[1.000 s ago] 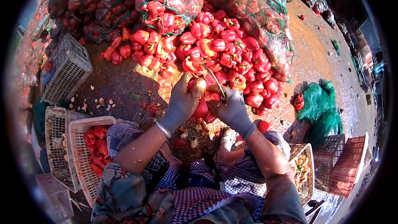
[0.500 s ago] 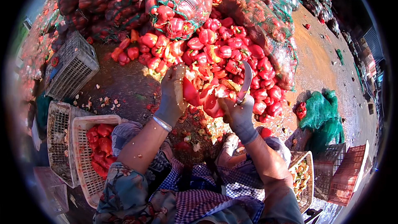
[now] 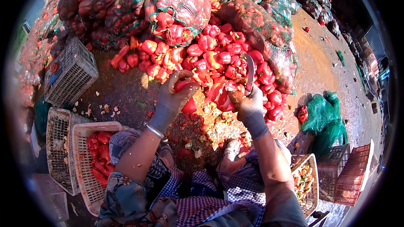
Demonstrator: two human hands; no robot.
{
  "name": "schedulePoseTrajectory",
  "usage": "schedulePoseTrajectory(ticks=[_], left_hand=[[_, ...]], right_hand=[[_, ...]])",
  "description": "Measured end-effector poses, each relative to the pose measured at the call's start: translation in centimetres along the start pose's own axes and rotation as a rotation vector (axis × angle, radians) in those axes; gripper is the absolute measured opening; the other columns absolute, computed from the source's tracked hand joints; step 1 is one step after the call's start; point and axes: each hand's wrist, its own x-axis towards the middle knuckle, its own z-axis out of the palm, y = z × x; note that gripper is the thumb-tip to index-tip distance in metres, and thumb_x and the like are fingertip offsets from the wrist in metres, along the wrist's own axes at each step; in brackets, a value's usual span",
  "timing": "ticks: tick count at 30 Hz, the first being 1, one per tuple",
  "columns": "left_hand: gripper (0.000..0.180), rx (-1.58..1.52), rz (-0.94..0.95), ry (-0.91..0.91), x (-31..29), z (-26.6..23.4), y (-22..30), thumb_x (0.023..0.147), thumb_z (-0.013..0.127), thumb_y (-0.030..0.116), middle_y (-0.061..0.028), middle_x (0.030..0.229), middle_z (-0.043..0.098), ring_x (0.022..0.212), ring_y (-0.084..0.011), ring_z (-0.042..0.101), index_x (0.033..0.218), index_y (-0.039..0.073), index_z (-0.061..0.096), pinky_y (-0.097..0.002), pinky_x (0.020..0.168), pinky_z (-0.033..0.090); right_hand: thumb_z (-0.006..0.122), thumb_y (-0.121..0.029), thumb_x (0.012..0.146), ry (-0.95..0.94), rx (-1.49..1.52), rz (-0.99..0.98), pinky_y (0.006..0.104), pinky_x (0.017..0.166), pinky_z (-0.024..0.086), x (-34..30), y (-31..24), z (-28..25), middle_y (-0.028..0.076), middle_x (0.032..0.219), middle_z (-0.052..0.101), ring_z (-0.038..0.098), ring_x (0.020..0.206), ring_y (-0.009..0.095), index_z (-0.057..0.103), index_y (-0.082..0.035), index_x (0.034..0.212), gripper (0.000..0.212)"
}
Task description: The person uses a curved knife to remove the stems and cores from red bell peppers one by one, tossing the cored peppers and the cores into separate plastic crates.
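My left hand (image 3: 171, 100), in a soiled grey glove, is closed around a piece of red bell pepper (image 3: 189, 106). My right hand (image 3: 252, 108), gloved as well, grips a knife (image 3: 251, 72) with a curved blade pointing up and away from me. Beside its thumb and fingers hangs another red pepper piece (image 3: 225, 102), which the same hand appears to hold. The knife's handle is hidden in the palm. Just beyond both hands lies a large heap of whole red bell peppers (image 3: 210, 42).
Left of my legs, a pale crate (image 3: 77, 159) contains red pepper pieces; a grey crate (image 3: 78, 73) stands farther off. At my right, another crate (image 3: 313, 180) holds trimmings, near a green net (image 3: 322, 115). Full mesh sacks (image 3: 179, 2) back the heap. Scraps litter the wet ground.
My hands have moved apart, the left one shifting slightly left and toward me with a pepper piece. The right hand still holds the knife, its blade now more upright.
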Motion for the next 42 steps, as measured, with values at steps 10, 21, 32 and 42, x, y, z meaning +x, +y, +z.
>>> schedulePoseTrajectory(ticks=[10,21,32,42], left_hand=[[0.05,1.035,0.517,-0.186,-1.9,2.2,-2.0,0.065,0.078,0.017,-0.0164,0.114,0.054,0.103,-0.0364,0.056,0.112,0.014,0.063,-0.0464,0.084,0.05],[0.04,0.614,0.226,0.002,-2.5,2.6,-4.1,0.074,0.072,0.023,-0.0175,0.114,0.063,0.12,-0.0338,0.056,0.109,0.004,0.065,-0.0424,0.102,0.045],[0.024,-0.989,-0.002,0.286,3.1,0.4,-6.3,0.093,0.066,0.007,-0.0059,0.109,0.062,0.103,-0.0122,0.059,0.111,0.001,0.052,-0.0237,0.088,0.05],[0.054,-1.109,-0.318,-0.05,0.8,-1.2,-1.2,0.09,0.052,0.066,-0.0031,0.083,0.06,0.08,-0.0226,0.062,0.102,0.014,0.057,-0.0429,0.075,0.056]], right_hand=[[0.076,-0.018,0.078,-0.301,-0.55,0.051,0.0352,0.062,0.05,-0.9,0.5,0.7,0.012,0.075,0.064,0.061,0.068,0.018,0.063,-0.001,0.1,0.031],[0.058,0.01,0.081,-0.264,-0.328,0.011,0.0233,0.061,0.049,-2.6,0.9,1.7,0.007,0.092,0.063,0.058,0.074,0.011,0.059,0.003,0.111,0.031],[0.064,-0.028,0.093,-0.064,0.297,0.203,0.022,0.038,0.041,0.9,-2.4,-0.6,0.0,0.077,0.061,0.058,0.054,0.01,0.057,-0.011,0.098,0.019],[0.07,-0.014,0.089,-0.36,-0.016,-0.203,0.0211,0.057,0.048,-0.8,-13.2,7.9,0.011,0.107,0.07,0.067,0.086,0.012,0.06,0.0,0.123,0.038]])
